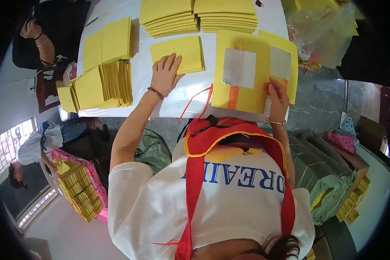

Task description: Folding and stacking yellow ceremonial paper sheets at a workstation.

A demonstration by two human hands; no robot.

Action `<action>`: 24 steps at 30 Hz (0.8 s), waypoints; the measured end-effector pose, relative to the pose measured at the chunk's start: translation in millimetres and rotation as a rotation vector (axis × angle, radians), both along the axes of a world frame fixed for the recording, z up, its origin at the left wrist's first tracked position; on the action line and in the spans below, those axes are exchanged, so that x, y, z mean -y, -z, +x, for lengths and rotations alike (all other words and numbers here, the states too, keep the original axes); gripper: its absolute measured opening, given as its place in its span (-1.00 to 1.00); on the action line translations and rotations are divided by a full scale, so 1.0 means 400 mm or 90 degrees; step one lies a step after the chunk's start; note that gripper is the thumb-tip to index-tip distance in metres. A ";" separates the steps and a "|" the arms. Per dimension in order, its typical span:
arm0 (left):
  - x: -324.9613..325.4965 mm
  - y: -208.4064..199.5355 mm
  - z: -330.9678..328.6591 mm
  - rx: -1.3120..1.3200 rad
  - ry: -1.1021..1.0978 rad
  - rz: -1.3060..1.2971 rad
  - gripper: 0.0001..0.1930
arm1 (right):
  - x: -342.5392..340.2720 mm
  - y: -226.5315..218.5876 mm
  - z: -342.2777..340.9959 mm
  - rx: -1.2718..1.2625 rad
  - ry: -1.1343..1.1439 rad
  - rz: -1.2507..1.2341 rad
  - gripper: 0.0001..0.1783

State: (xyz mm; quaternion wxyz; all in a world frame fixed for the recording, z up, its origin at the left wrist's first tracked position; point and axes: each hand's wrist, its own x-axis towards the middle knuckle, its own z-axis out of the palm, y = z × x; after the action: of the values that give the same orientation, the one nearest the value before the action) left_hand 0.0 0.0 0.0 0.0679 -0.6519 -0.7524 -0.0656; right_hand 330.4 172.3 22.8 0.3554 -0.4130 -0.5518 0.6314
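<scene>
My left hand (pixel 165 71) lies flat on a small pile of folded yellow paper (pixel 188 50), fingers stretched out. At the right, my right hand (pixel 278 96) has thumb and fingers pinched at the right edge of a large yellow paper sheet (pixel 221 97). This sheet bears a silvery square and an orange strip below it. A second yellow sheet (pixel 290 47) with the same kind of square lies partly beneath it, farther right. Red string (pixel 197 97) lies on the white table (pixel 173 102) between my hands.
Thick stacks of yellow paper (pixel 225 17) stand at the table's far side. More bundles (pixel 102 84) cover its left part. A clear plastic bag (pixel 318 32) hangs at the right corner. Another person's hand (pixel 30 29) is at the far left; someone else bends over a yellow pile (pixel 76 186).
</scene>
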 end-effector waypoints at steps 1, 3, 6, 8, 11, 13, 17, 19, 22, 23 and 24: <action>-0.002 -0.007 0.001 -0.008 -0.001 -0.010 -0.33 | 0.000 -0.007 0.002 -0.008 0.000 -0.008 -0.71; -0.006 -0.028 0.005 -0.014 0.004 -0.022 -0.33 | 0.007 -0.019 0.001 -0.014 0.005 -0.018 -0.71; -0.015 -0.067 0.013 0.018 0.004 0.025 -0.39 | 0.020 -0.035 0.002 -0.012 0.020 0.013 -0.75; -0.022 -0.090 0.025 0.005 0.005 0.029 -0.42 | 0.023 -0.049 0.012 0.134 -0.070 0.281 -0.79; -0.040 -0.148 0.069 0.019 0.023 0.062 -0.47 | 0.024 -0.063 0.022 0.233 -0.218 0.443 -0.80; -0.043 -0.160 0.126 0.046 0.034 0.092 -0.50 | 0.029 -0.065 0.022 0.244 -0.233 0.421 -0.80; -0.050 -0.172 0.264 0.263 0.265 0.044 -0.49 | 0.030 -0.050 0.024 0.231 -0.232 0.397 -0.80; -0.054 -0.172 0.290 0.236 0.323 0.005 -0.50 | 0.033 -0.047 0.022 0.216 -0.221 0.372 -0.81; -0.067 -0.160 0.289 0.224 0.330 0.039 -0.57 | 0.035 -0.053 0.020 0.199 -0.216 0.338 -0.81; -0.070 -0.160 0.284 0.260 0.342 0.059 -0.64 | 0.034 -0.055 0.020 0.196 -0.224 0.328 -0.81; -0.072 -0.160 0.279 0.294 0.353 0.079 -0.71 | 0.034 -0.054 0.022 0.196 -0.223 0.328 -0.81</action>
State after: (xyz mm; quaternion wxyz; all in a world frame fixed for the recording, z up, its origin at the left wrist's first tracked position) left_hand 111.6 28.9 63.9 -0.0849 -0.7938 -0.5369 -0.2728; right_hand 339.1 158.8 44.2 0.2468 -0.2992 -0.8027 0.4531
